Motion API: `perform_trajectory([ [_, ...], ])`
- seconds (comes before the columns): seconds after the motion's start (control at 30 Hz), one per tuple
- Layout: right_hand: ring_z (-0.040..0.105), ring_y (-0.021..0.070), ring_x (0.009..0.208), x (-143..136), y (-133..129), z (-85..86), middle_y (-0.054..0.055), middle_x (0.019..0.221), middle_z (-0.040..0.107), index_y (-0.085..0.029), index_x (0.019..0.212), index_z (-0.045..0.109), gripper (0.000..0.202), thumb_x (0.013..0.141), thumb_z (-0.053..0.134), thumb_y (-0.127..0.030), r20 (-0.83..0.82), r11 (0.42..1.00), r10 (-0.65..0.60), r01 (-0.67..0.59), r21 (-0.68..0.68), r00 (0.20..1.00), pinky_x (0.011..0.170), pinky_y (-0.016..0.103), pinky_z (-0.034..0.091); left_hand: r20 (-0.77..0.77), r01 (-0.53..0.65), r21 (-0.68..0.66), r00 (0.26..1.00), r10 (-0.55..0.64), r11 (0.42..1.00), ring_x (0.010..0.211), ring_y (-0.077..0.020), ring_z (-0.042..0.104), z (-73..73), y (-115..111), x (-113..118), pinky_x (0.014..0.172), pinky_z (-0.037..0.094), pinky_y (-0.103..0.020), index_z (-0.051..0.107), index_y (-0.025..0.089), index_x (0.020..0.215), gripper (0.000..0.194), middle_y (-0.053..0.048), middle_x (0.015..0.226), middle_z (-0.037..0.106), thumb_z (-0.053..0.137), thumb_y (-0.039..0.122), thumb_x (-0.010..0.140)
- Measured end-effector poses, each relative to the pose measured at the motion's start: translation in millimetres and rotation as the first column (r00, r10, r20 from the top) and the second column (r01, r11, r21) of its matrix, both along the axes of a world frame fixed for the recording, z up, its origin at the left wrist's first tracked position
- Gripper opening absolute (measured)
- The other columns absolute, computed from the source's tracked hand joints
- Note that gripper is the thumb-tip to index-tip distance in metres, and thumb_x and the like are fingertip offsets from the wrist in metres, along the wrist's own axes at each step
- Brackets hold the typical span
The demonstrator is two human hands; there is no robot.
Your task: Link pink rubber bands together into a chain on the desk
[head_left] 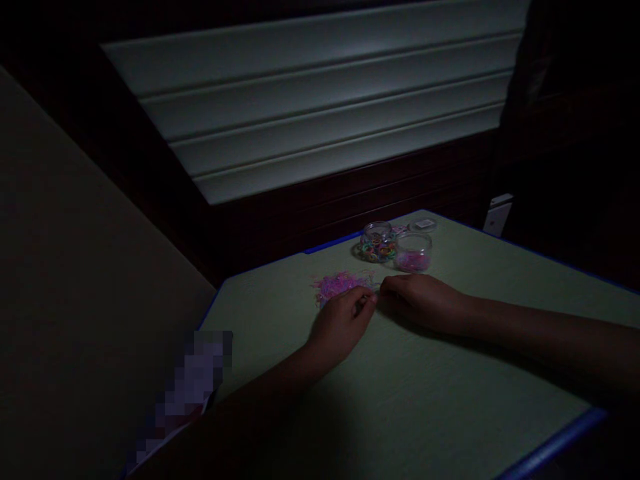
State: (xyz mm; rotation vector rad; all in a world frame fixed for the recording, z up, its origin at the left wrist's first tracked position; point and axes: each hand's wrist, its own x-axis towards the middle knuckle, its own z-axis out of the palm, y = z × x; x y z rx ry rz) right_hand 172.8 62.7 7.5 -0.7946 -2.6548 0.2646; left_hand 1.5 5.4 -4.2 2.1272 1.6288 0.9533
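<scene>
Many bands (336, 284) nr L fingers (358, 291)

Before me the desk (470, 387) looks smooth and matt; the blue edging (560, 441) along its near edge shines like plastic. By the far corner I see a ring-filled jar (376, 231) and a pink-filled jar (414, 240), both clear, glossy and plastic-looking, and a clear lid (414, 227) with a paper-like label (425, 223).
</scene>
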Motion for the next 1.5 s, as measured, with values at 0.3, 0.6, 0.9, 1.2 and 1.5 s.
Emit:
perform_trajectory([
  [0.3, 0.052, 0.011, 0.063, -0.7, 1.0, -0.6, 0.006, 0.074, 0.059, -0.015, 0.088, 0.054, 0.02, 0.081, 0.038, -0.024, 0.005, 1.0, -0.025, 0.025, -0.015, 1.0, 0.055, 0.019, 0.03, -0.033, 0.006, 0.006, 0.999, -0.006, 1.0, 0.062, -0.0094, 0.05, -3.4, 0.7, -1.8, 0.054, 0.035, -0.02, 0.056, 0.02, 0.085, 0.023, 0.001, 0.072, 0.058, 0.04, 0.034, 0.08],
  [0.6, 0.053, 0.0113, 0.063, 0.0, 0.5, 0.0, 0.006, 0.074, 0.06, -0.016, 0.088, 0.054, 0.022, 0.082, 0.037, -0.028, 0.004, 1.0, -0.019, 0.019, 0.009, 1.0, 0.054, 0.019, 0.029, -0.127, 0.005, 0.039, 0.992, 0.0, 0.999, 0.066, -0.0108, 0.051, -2.9, 1.1, -4.0, 0.056, 0.036, -0.02, 0.055, 0.019, 0.083, 0.024, -0.001, 0.075, 0.059, 0.035, 0.031, 0.082],
  [0.9, 0.052, 0.0108, 0.062, -0.2, -1.7, 2.2, 0.006, 0.074, 0.059, -0.015, 0.087, 0.054, 0.022, 0.082, 0.037, -0.028, 0.0, 1.0, 0.001, -0.001, -0.005, 1.0, 0.054, 0.019, 0.029, -0.184, 0.004, 0.044, 0.983, 0.004, 0.999, 0.067, -0.012, 0.051, -2.4, 0.2, -4.4, 0.059, 0.037, -0.022, 0.053, 0.018, 0.082, 0.023, -0.001, 0.075, 0.057, 0.033, 0.029, 0.083],
  [1.2, 0.051, 0.0113, 0.062, -0.1, -4.1, 6.4, 0.006, 0.075, 0.059, -0.015, 0.095, 0.055, 0.029, 0.081, 0.038, -0.035, -0.022, 0.999, 0.011, -0.012, -0.037, 1.0, 0.054, 0.02, 0.03, -0.159, 0.007, 0.049, 0.987, 0.001, 0.999, 0.068, -0.0115, 0.051, -3.2, 0.4, -4.1, 0.061, 0.038, -0.022, 0.051, 0.019, 0.083, 0.021, 0.0, 0.076, 0.057, 0.033, 0.028, 0.083],
  [1.5, 0.053, 0.0127, 0.069, -1.2, 0.0, 1.7, 0.007, 0.078, 0.061, -0.015, 0.088, 0.059, 0.028, 0.082, 0.037, -0.032, -0.029, 1.0, 0.028, -0.028, -0.008, 0.999, 0.06, 0.021, 0.033, -0.176, 0.002, 0.059, 0.984, 0.008, 0.998, 0.068, -0.0117, 0.051, -1.1, -0.8, -3.5, 0.061, 0.038, -0.022, 0.051, 0.019, 0.081, 0.023, -0.001, 0.076, 0.057, 0.031, 0.03, 0.084],
])
